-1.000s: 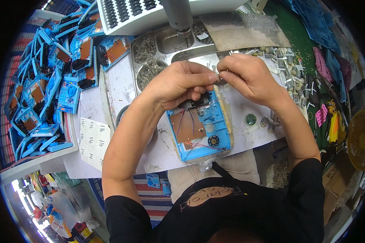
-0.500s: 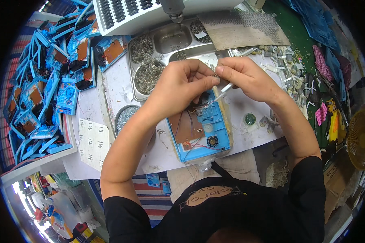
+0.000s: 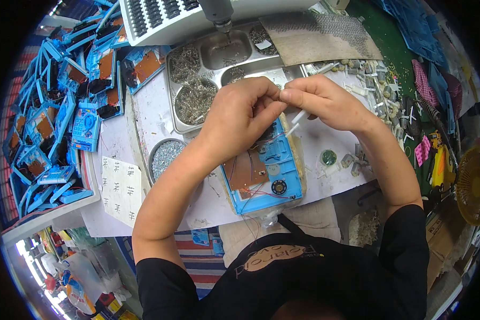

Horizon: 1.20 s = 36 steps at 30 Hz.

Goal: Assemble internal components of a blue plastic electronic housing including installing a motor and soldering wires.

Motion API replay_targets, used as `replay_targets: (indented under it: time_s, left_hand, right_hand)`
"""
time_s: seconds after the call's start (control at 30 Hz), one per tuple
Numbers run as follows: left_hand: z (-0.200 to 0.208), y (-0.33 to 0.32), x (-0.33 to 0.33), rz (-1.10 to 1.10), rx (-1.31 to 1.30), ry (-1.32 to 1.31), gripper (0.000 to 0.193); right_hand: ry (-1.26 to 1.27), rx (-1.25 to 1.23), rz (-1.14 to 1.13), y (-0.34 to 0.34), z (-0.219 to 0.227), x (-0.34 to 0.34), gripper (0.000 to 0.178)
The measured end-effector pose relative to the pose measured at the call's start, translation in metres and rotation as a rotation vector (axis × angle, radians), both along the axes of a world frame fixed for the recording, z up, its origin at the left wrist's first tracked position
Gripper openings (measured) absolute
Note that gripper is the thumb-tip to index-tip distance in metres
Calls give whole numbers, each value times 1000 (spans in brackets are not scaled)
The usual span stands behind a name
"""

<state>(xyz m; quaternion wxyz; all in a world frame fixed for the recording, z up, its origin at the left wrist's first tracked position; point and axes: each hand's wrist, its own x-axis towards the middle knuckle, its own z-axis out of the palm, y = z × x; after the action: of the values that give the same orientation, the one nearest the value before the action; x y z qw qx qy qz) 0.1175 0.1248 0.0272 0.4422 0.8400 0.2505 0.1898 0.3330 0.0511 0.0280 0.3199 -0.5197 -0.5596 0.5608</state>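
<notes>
Holding both hands together above the table, I pinched a small white part (image 3: 300,115) between them. My left hand (image 3: 244,114) was curled shut, its fingertips meeting those of my right hand (image 3: 325,101) just over the far end of a blue open casing (image 3: 266,170). My right hand was likewise closed, thumb and forefinger gripping the white part, whose short length slanted down and toward me from the fingertips.

That casing lay flat near the table's near edge, directly in front of my chest. Its long axis ran from the near edge away toward the far edge, leaning slightly to the left at the far end. A brown circuit board (image 3: 248,169) sat in its left half, and a small round black speaker (image 3: 278,187) lay near its near right corner. Thin wires trailed off its near end.

Beyond my hands stood a metal compartment tray (image 3: 197,80) filled with small silvery parts. A round tin (image 3: 165,156) of similar parts sat left of my left forearm. Stacked blue casings (image 3: 53,112) covered the table's left side, and loose white pieces (image 3: 381,101) lay scattered toward its right edge.
</notes>
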Motion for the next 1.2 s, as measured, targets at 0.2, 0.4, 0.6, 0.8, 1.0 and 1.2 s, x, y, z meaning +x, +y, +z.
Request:
replay_targets:
  time_s: [0.2,0.4,0.6,0.8,1.0,1.2]
  left_hand:
    - [3,20,-6,-124,-1106,-62,21]
    - [-9,17,-7,-189,-1371,-155,21]
    - [-4,-2,-7,-68,72,-81,20]
    - [8,-5,-9,-29,-609,13,21]
    - [-9,15,-11,-211,-1677,-267,26]
    - [-15,14,-8,-259,-1807,-286,31]
  right_hand:
    - [-192,455,62,0,-11,7,26]
    - [-639,1011,138,1,-1,13,18]
    - [18,36,-19,-2,-4,4,29]
    - [-32,141,71,-2,0,6,27]
    - [-575,929,92,1,9,5,13]
    - [-781,1172,145,8,9,9,22]
